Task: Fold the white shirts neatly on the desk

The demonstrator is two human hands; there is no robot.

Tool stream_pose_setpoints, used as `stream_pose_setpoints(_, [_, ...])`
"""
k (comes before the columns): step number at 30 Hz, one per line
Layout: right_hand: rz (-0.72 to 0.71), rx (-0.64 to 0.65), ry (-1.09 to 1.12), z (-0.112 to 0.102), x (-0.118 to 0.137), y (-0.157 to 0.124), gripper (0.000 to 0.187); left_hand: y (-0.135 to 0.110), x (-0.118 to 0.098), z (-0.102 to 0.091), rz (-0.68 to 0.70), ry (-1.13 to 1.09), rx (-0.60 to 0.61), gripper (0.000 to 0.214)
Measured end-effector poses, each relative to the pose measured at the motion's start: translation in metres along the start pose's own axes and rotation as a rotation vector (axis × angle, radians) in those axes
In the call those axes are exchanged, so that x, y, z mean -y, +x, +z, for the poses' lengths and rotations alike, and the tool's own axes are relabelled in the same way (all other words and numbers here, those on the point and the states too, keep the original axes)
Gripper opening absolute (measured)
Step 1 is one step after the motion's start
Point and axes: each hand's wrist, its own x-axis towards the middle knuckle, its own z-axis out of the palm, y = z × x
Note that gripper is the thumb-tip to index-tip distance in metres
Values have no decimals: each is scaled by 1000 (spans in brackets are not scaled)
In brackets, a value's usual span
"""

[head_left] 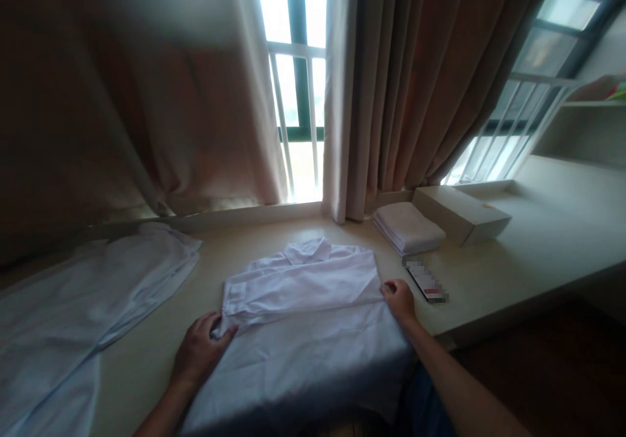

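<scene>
A white collared shirt (303, 339) lies spread in front of me, its collar pointing at the window and its lower part reaching toward my body. One sleeve is laid across the upper part, with the cuff at the left. My left hand (198, 352) grips the shirt's left edge just below that cuff, thumb on top of the cloth. At the opposite edge, my right hand (400, 300) pinches the fabric between curled fingers and thumb. The shirt's bottom end falls in shadow close to me.
More white garments (63, 306) lie loosely at the left. Right of the shirt are a folded white stack (408, 227), a phone-like flat object (424, 282) and a pale box (462, 212). Curtains (391, 85) hang behind the ledge (493, 280), whose front edge runs along the right.
</scene>
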Motion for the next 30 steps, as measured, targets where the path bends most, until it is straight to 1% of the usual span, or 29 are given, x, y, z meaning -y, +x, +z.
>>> stream_pose_setpoints(4, [-37, 49, -137, 2, 2, 2, 19, 1, 1, 1, 43, 38, -16, 54])
stream_pose_setpoints(7, [-37, 84, -232, 4, 6, 8, 19, 2, -2, -1, 35, 58, -27, 52])
stream_pose_setpoints(10, [4, 118, -312, 9, 13, 18, 19, 7, -9, -3, -12, 122, -25, 51])
stream_pose_setpoints(14, [48, 132, -371, 17, 22, 31, 19, 16, -20, -5, -103, 241, 22, 52])
stream_pose_setpoints(18, [19, 79, -378, 25, 22, 33, 20, 22, -25, -6, -132, 313, 25, 51])
stream_pose_setpoints(22, [20, 36, -304, 28, 14, 33, 19, 21, -25, -8, -152, 240, -14, 52])
stream_pose_setpoints(24, [22, -3, -232, 28, 12, 34, 23, 19, -25, -9, -112, 188, -66, 56])
stream_pose_setpoints(26, [-26, -67, -179, 26, 13, 33, 32, 17, -27, -11, -10, 153, -89, 59])
stream_pose_setpoints(28, [-151, -117, -183, 24, 18, 29, 42, 15, -30, -12, 93, 132, -42, 57])
stream_pose_setpoints(29, [-235, -104, -208, 23, 23, 26, 46, 14, -32, -12, 122, 124, 2, 55])
stream_pose_setpoints(30, [-317, -57, -243, 23, 28, 23, 49, 13, -33, -12, 135, 116, 52, 52])
